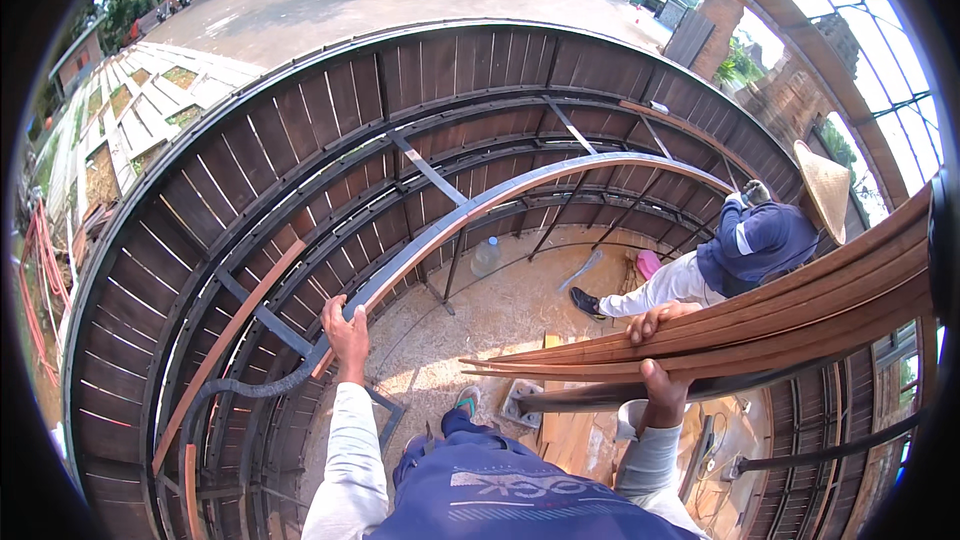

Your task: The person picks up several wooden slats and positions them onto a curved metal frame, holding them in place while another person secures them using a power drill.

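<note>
My left hand (348, 340) is closed around the edge of a curved metal rail (500, 190), its thumb on the near side. A thin reddish wood strip runs along the rail's inner edge. On the right, my right hand (667, 395) grips a bundle of long brown wood strips (800, 315), with fingers over the top and thumb below. The strips' tapered ends point left, toward the middle, and the bundle rises out to the right. A dark corrugated hose (265, 387) bends beside the rail, left of my left hand.
A co-worker (755, 245) in a woven conical hat crouches at the rail's far right end. Curved slatted walls (300, 125) enclose the space. A plastic bottle (487, 256) stands on the floor. Boards (575, 435) and a dark post (640, 397) lie below the bundle. Metal crossbars (428, 168) join the rails.
</note>
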Action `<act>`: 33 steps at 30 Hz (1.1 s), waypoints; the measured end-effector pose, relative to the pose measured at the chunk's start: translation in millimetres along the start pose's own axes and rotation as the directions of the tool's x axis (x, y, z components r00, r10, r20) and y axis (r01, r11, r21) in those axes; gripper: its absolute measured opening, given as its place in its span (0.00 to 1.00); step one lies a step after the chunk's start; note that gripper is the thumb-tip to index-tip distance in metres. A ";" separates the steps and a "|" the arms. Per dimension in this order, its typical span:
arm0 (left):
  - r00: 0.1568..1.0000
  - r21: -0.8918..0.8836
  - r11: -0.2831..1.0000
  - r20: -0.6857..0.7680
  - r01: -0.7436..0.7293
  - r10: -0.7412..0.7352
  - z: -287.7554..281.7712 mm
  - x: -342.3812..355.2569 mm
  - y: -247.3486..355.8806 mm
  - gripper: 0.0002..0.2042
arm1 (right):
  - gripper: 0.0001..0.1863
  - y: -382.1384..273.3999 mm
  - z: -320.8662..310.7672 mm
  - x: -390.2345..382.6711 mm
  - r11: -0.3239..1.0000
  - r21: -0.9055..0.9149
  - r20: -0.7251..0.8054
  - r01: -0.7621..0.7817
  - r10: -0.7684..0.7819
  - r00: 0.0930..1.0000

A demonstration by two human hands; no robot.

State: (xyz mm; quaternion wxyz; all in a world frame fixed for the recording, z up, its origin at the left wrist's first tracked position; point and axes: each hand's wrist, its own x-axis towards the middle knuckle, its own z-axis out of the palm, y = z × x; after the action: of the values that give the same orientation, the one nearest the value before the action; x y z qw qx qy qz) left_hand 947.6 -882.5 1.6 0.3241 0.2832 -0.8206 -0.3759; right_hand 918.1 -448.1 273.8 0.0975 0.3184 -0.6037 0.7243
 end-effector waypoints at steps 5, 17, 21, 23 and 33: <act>0.993 -0.121 0.985 -0.002 0.119 -0.120 27.6 -15.1 12.4 0.18 | 0.29 50.3 -33.3 48.5 0.999 0.015 -0.057 -0.045 0.046 0.997; 0.894 -0.575 0.772 0.448 0.273 0.018 143.2 62.0 150.5 0.19 | 0.31 211.3 -86.5 160.8 0.953 0.120 0.075 -0.278 0.271 0.960; 0.828 -0.695 0.666 0.521 0.271 0.206 203.1 135.2 209.3 0.30 | 0.25 263.8 -70.2 202.3 0.914 0.048 0.063 -0.402 0.399 0.915; 0.783 -0.730 0.624 0.550 0.281 0.291 230.9 168.6 238.3 0.48 | 0.23 290.4 -64.5 224.3 0.900 -0.127 0.187 -0.417 0.435 0.881; 0.638 -0.727 0.539 0.663 0.425 0.391 304.8 257.3 290.8 0.59 | 0.43 396.5 -12.2 274.2 0.860 -0.392 0.227 -0.326 0.434 0.872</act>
State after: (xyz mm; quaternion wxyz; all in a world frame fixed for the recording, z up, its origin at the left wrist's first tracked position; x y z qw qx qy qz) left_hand 494.3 -770.8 161.9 0.0316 -0.0891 -0.5841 -0.8061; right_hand 492.1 -603.3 109.6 -0.0907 0.2782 -0.7790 0.5545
